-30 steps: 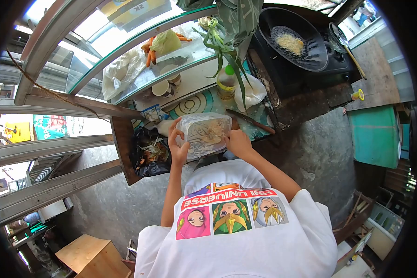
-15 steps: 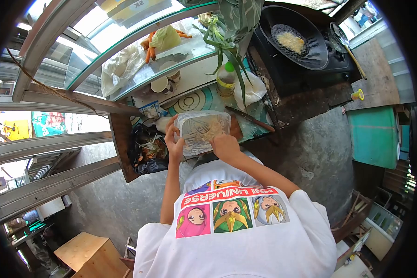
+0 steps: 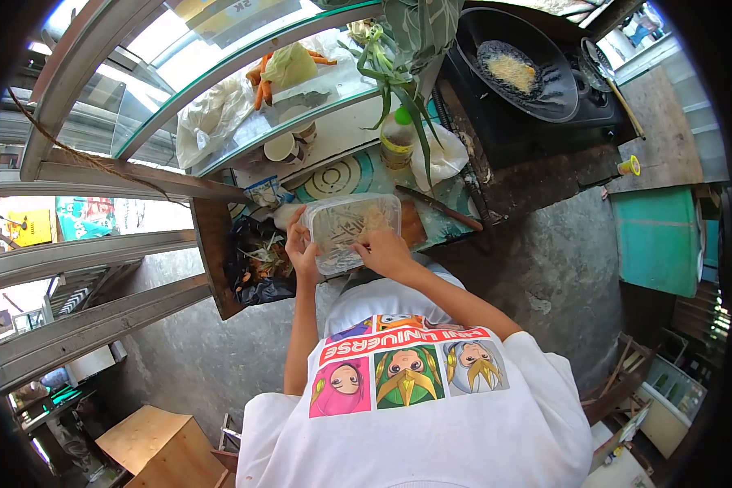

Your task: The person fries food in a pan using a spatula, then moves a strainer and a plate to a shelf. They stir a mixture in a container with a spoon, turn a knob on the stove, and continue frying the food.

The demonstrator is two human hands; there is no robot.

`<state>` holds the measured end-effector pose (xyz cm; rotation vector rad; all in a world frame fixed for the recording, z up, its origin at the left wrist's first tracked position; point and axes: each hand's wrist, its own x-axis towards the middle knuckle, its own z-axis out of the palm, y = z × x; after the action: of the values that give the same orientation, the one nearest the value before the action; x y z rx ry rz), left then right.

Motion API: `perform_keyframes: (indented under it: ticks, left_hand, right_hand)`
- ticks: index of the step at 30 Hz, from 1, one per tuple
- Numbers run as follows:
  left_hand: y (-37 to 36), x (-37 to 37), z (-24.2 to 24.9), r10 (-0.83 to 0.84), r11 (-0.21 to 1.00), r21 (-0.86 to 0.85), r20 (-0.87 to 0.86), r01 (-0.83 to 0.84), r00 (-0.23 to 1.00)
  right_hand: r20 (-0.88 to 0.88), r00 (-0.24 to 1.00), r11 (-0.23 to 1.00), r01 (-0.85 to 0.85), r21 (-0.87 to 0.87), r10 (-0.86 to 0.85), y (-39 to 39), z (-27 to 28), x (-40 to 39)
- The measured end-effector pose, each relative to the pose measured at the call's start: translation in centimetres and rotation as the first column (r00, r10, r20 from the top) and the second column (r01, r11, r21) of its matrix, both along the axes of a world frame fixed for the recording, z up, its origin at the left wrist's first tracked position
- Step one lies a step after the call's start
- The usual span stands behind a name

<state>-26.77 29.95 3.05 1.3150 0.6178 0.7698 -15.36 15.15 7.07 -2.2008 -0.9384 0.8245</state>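
Note:
My left hand [image 3: 302, 250] grips the left side of a clear plastic container [image 3: 337, 260], its thumb on the near side. Pale shreds [image 3: 372, 220] lie inside, mostly toward the right. My right hand [image 3: 386, 254] is at the container's near right part, fingers bent together over its inside. Whatever those fingertips pinch is hidden. The container is tilted toward me above the counter's front edge. Just right of it lies a knife [image 3: 439, 208] with a dark blade and brown handle.
A wok [image 3: 557, 99] with food frying in oil [image 3: 508, 73] sits on the black stove [image 3: 537, 134]. A green-capped bottle [image 3: 397, 142] and a white bag [image 3: 443, 159] stand behind the knife. Left of my hands is a black bag of scraps [image 3: 260, 289]. Carrots [image 3: 260, 81] lie behind glass.
My right hand has shifted left along the container, its fingertips nearer the middle. My left hand and the container have moved slightly left.

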Motion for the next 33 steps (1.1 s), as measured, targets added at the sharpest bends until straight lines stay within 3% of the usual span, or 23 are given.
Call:
perform_keyframes:
  ticks: [5, 8, 10, 11, 13, 14, 16, 17, 20, 22, 23, 25, 26, 28, 31, 33]
  left_hand:
    - [0.2, -0.1, -0.4, -0.006, 1.0, 0.02, 0.017, 0.005, 1.0]
    - [0.0, 0.1, -0.4, -0.001, 0.999, 0.043, 0.007, 0.001, 1.0]
    - [-0.4, 0.5, 0.2, -0.013, 0.997, 0.076, -0.033, 0.015, 0.999]
    - [-0.6, 0.6, 0.4, -0.012, 0.997, 0.077, -0.034, 0.015, 0.999]
    - [-0.9, 0.9, 0.8, -0.042, 0.992, 0.122, -0.006, 0.043, 0.999]
    - [-0.8, 0.9, 0.8, -0.044, 0.991, 0.122, -0.007, 0.045, 0.999]
    - [-0.9, 0.8, 0.9, -0.052, 0.979, 0.198, -0.021, 0.055, 0.998]
    - [-1.0, 0.8, 1.0, -0.052, 0.979, 0.199, -0.02, 0.054, 0.998]
    - [-1.1, 0.9, 1.1, -0.036, 0.986, 0.165, -0.011, 0.038, 0.999]
    - [-1.0, 1.1, 1.0, -0.056, 0.979, 0.196, -0.013, 0.057, 0.998]
    - [-1.1, 1.2, 1.1, -0.056, 0.979, 0.195, -0.012, 0.057, 0.998]
    - [-1.2, 1.3, 1.4, -0.088, 0.957, 0.275, -0.032, 0.093, 0.996]
    - [-1.3, 1.4, 1.8, -0.089, 0.957, 0.275, -0.032, 0.094, 0.996]
    - [-1.8, 1.5, 2.6, -0.099, 0.927, 0.354, -0.079, 0.121, 0.992]
    - [-1.5, 1.2, 1.7, -0.071, 0.945, 0.319, -0.033, 0.078, 0.997]
    - [-1.7, 1.2, 2.0, -0.07, 0.939, 0.335, -0.054, 0.084, 0.996]
  right_hand:
    - [0.132, 0.991, 0.988, 0.026, -0.151, -0.006, -2.4, -1.9, 2.1]
    - [0.073, 0.996, 0.997, 0.06, -0.056, -0.055, -2.4, -0.1, 2.3]
    - [-0.003, 1.0, 0.988, 0.021, 0.153, -0.021, -1.5, 2.3, 1.0]
    - [-0.004, 1.0, 0.988, 0.021, 0.154, -0.021, -1.6, 2.7, 0.6]
    - [0.16, 0.98, 0.967, -0.154, 0.205, 0.122, -1.8, 3.1, -0.1]
    - [0.159, 0.98, 0.967, -0.152, 0.205, 0.12, -2.1, 2.1, 0.2]
    - [0.276, 0.947, 0.986, -0.167, -0.025, 0.168, -3.3, -1.0, 1.7]
    - [0.277, 0.946, 0.986, -0.167, -0.024, 0.168, -3.6, -1.0, 2.3]
    - [0.316, 0.929, 0.98, -0.199, -0.006, 0.191, -3.9, -0.1, 3.0]
    - [0.253, 0.914, 0.921, -0.36, 0.151, 0.316, -3.0, 1.3, 1.9]
    - [0.253, 0.914, 0.921, -0.36, 0.15, 0.316, -2.6, 1.6, 1.5]
    - [0.452, 0.829, 0.853, -0.466, 0.233, 0.329, -2.0, 1.8, 0.9]
    - [0.453, 0.829, 0.854, -0.465, 0.233, 0.328, -1.9, 1.1, 1.1]
    - [0.448, 0.777, 0.883, -0.465, -0.066, 0.443, -2.0, -1.1, 2.6]
    - [0.407, 0.804, 0.901, -0.385, -0.201, 0.434, -2.9, -1.5, 5.5]
    - [0.39, 0.827, 0.915, -0.369, -0.165, 0.404, -2.7, -0.3, 5.6]
